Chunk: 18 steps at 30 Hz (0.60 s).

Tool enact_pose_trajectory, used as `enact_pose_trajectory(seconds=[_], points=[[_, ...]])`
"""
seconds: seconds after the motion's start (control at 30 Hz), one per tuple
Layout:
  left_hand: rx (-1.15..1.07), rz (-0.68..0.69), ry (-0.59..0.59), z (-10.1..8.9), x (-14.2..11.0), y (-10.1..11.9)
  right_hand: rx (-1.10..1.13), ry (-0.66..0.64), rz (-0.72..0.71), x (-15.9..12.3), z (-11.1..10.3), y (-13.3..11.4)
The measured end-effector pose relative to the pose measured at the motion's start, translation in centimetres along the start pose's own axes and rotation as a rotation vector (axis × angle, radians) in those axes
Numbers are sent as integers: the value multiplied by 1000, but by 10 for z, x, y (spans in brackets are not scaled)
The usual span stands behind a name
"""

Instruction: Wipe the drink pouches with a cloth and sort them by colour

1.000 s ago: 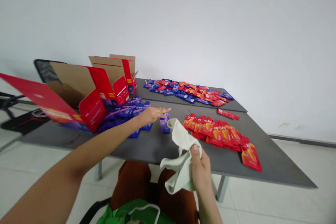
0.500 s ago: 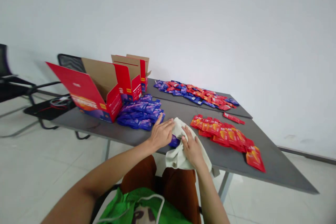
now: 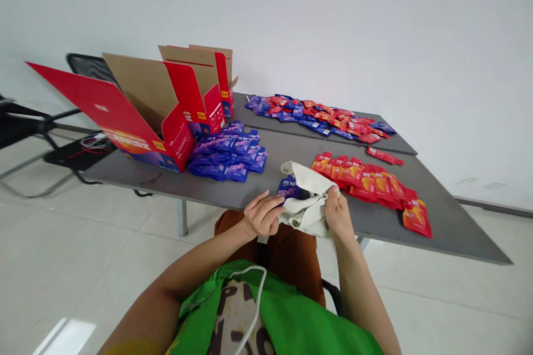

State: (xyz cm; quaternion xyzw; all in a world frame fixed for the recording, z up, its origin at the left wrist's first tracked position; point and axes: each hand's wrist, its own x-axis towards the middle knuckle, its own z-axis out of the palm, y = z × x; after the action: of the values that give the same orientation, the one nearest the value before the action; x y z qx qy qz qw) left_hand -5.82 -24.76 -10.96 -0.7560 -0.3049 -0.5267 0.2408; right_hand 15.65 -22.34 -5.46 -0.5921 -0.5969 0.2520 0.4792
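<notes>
We hold a blue sachet (image 3: pixel 289 188) in a cloth (image 3: pixel 307 206) at the tabletop's (image 3: pixel 258 191) near edge.
Our right hand (image 3: pixel 337 213) pinches the cloth tight; our left hand (image 3: pixel 261 214) curls beside the sachet, its hold unclear. Blue sachets (image 3: pixel 228 154) lie left, red sachets (image 3: pixel 362 183) right.

Prob. glossy foil sachet (image 3: pixel 290 188), matt cloth (image 3: pixel 305 215)

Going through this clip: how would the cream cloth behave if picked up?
The cream cloth is probably floppy, since it bunches into soft folds around the blue sachet and where the right hand pinches it. It likely weighs little, and its matte surface seems unlikely to be slippery.
</notes>
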Motion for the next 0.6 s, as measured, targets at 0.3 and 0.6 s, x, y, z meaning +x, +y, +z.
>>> enact_pose_trajectory(seconds=[0.3,0.6], points=[[77,-107,-166,-1,9,13,131,130,-87,-6,-17,-27],[120,-349,-85,7,-25,23,-357,-662,-535,-39,6,-23]])
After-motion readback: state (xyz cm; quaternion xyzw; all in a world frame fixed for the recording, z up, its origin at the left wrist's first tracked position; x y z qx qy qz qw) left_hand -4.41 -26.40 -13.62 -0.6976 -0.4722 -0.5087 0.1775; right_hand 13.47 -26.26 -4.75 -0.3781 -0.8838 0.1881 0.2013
